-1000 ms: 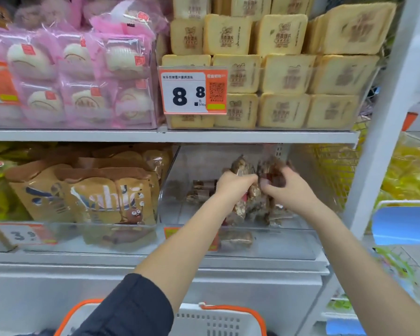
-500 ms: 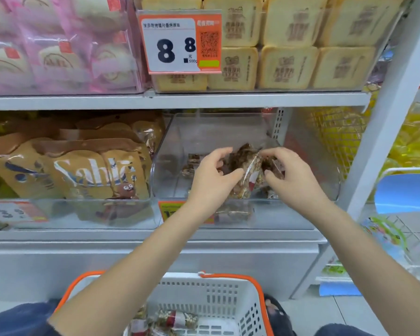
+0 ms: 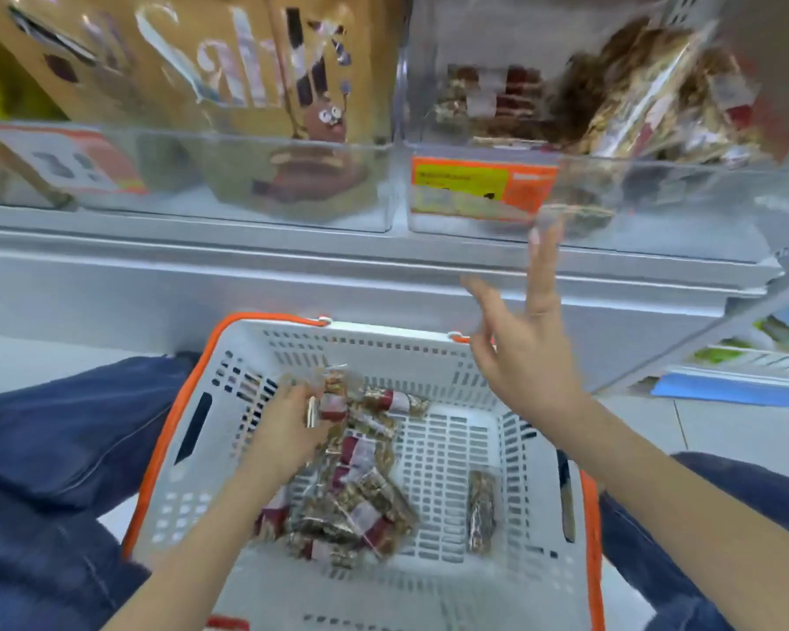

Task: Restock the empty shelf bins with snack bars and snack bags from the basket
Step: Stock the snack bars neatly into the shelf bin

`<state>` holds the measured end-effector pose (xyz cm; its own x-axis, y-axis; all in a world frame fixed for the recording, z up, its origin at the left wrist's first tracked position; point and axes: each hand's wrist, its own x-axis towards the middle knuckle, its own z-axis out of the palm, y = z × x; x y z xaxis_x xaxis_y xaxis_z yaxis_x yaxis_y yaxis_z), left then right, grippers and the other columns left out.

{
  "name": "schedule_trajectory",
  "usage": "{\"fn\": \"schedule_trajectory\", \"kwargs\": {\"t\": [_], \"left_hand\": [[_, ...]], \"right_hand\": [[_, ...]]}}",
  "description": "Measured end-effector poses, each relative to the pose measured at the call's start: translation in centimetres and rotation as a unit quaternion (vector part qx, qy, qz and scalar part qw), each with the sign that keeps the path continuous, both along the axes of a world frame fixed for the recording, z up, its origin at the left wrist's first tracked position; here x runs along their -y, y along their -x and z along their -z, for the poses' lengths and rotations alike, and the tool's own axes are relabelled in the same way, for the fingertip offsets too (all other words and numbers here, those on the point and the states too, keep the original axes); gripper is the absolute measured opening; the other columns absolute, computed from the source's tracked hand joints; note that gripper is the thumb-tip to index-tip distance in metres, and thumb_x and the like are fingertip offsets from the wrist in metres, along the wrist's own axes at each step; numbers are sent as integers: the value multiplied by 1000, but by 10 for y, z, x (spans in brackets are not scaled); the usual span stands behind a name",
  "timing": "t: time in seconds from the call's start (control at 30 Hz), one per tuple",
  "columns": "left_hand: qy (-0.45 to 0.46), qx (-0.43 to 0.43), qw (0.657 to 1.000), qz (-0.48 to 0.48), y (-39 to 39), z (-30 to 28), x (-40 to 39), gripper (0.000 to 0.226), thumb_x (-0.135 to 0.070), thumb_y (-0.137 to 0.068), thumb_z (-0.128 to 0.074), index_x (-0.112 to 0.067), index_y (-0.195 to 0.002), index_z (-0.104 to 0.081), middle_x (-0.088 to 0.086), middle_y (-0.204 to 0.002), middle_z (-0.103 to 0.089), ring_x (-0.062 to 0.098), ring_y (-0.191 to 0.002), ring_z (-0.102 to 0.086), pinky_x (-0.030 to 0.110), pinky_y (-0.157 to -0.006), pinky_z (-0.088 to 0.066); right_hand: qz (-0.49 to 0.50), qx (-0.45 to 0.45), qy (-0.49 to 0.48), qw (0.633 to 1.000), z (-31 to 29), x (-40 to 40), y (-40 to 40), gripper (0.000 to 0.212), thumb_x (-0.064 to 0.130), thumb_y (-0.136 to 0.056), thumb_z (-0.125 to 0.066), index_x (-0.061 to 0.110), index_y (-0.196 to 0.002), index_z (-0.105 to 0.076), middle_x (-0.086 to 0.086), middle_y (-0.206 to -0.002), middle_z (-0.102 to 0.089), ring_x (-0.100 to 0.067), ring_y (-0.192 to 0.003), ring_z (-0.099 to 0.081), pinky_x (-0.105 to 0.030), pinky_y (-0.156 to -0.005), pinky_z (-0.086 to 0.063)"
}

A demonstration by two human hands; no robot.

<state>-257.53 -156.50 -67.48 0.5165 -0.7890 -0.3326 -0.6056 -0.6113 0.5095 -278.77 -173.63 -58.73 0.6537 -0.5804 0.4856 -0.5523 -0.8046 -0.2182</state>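
I look down into the basket [image 3: 433, 343], white with an orange rim, which sits on the floor between my two knees in blue jeans [image 3: 65, 430]. My left hand [image 3: 288, 430] is down inside it at the left, fingers curled round the top bars of the pile of snack bars [image 3: 356, 485]; motion blur keeps me from saying how many it grips. The pile is a loose heap, roughly ten bars in clear wrap with red-and-white labels, too tangled for a true count. One bar [image 3: 481, 512] lies alone, apart from the heap, near the right wall.

My right hand [image 3: 527, 352] hangs above the far right corner of the basket, fingers spread and straight, holding nothing, its fingertips raised before the shelf edge [image 3: 247, 257].

Above that edge stand two clear bins. The right bin [image 3: 657, 207] holds bars already, some flat at the back and a taller bunch at the right; an orange and yellow tag [image 3: 479, 189] is on its front. The left bin [image 3: 201, 175] is packed with brown bags [image 3: 228, 70], with one blurred price tag [image 3: 74, 161]. The right bin's front wall rises between my right hand and the bars inside it.
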Motion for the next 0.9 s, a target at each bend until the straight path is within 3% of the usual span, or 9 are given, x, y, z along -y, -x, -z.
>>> {"fn": "schedule_trajectory", "kwargs": {"t": [0.1,0.17,0.23,0.33,0.47,0.53,0.63,0.77,0.9], "left_hand": [[-113,54,991,-51,-14,50,-43,61,-28,-80,-71,-6,-131,-44,17,-130,-47,34,-114,-48,40,-88,-45],[-148,67,984,-74,-20,72,-59,70,-31,-79,-72,-8,-135,-37,17,-132,-44,35,-121,-42,44,-96,-42],[-182,50,977,-96,-25,88,-67,73,-32,-77,-74,-9,-135,-35,18,-134,-40,37,-124,-39,47,-99,-40],[-195,8,972,-129,-25,101,-66,87,-39,-76,-74,-5,-139,-26,23,-141,-32,41,-130,-34,50,-103,-37],[-241,65,962,-114,-14,106,-53,108,-58,-78,-66,0,-146,-6,30,-147,-19,42,-137,-20,44,-113,-21],[-229,63,962,-132,-12,108,-51,111,-59,-74,-68,-3,-146,-6,30,-146,-19,43,-137,-19,46,-112,-20],[-199,50,968,-147,-20,118,-52,114,-56,-69,-74,-1,-146,-11,26,-144,-27,39,-134,-24,46,-111,-23],[-201,42,971,-125,-29,128,-47,106,-52,-68,-77,0,-141,-20,24,-138,-33,38,-128,-28,44,-108,-25],[-217,52,968,-111,-27,131,-45,98,-36,-66,-84,-8,-135,-22,23,-136,-29,37,-124,-26,45,-99,-35]], "right_hand": [[-5,-71,-39,997,55,-32,-15,70,-4,-76,-63,19,-137,-39,-26,-153,-13,-44,-142,-13,-59,-106,-31],[12,-69,-90,993,80,-45,-26,64,-1,-79,-62,19,-137,-41,-20,-154,-18,-38,-142,-16,-55,-107,-30],[47,-90,-221,970,105,-54,-32,57,6,-86,-58,18,-139,-40,-12,-157,-18,-31,-144,-20,-49,-110,-34],[72,-192,-430,879,154,-77,-30,75,27,-89,-61,22,-150,-17,-4,-160,-4,-26,-144,-20,-43,-108,-37],[75,-252,-573,776,203,-115,-39,104,49,-80,-69,32,-150,5,-2,-159,15,-30,-146,-12,-44,-112,-31],[50,-278,-584,761,217,-135,-47,115,57,-74,-71,31,-149,12,0,-158,18,-27,-147,-6,-45,-113,-27],[59,-312,-552,771,227,-159,-56,122,54,-72,-74,32,-147,18,-1,-157,19,-30,-145,-10,-49,-110,-31],[137,-349,-520,768,226,-176,-62,120,46,-76,-73,30,-146,23,-7,-156,-1,-33,-139,-22,-49,-109,-30],[148,-347,-524,764,229,-176,-63,120,46,-74,-75,30,-147,21,-8,-154,-9,-34,-135,-29,-49,-105,-35]]}}
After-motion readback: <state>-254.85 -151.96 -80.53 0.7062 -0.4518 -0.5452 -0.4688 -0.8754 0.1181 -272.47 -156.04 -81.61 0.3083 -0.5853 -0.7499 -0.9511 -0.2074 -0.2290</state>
